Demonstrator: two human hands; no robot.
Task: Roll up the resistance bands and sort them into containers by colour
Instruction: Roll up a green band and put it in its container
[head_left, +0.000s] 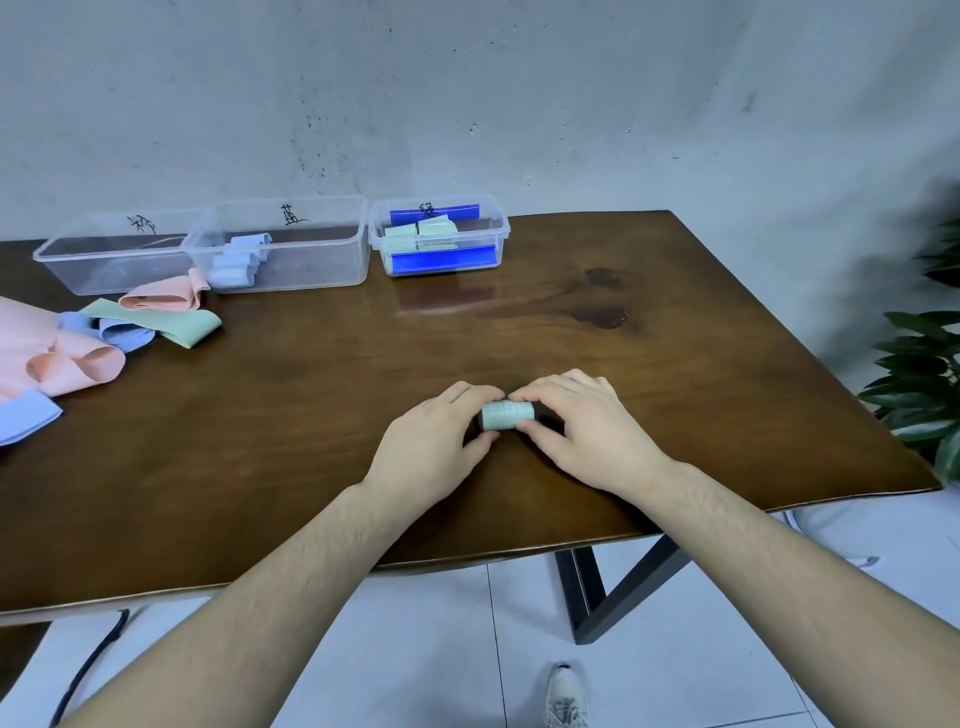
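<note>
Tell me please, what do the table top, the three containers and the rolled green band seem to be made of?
Table top: probably wood, dark brown with visible grain and a glossy varnish that reflects light. Containers: clear hard plastic, since their contents show through the walls. Rolled green band, held between left hand and right hand: likely thin matte rubber or latex; it rolls tightly.

we are seeing open table (322, 415) lying between our hands and the three clear boxes (291, 244) lining the far edge. loose bands (104, 332) are crowding the left side, just in front of the boxes. a plant (924, 374) is leaning in beyond the right edge.
</note>
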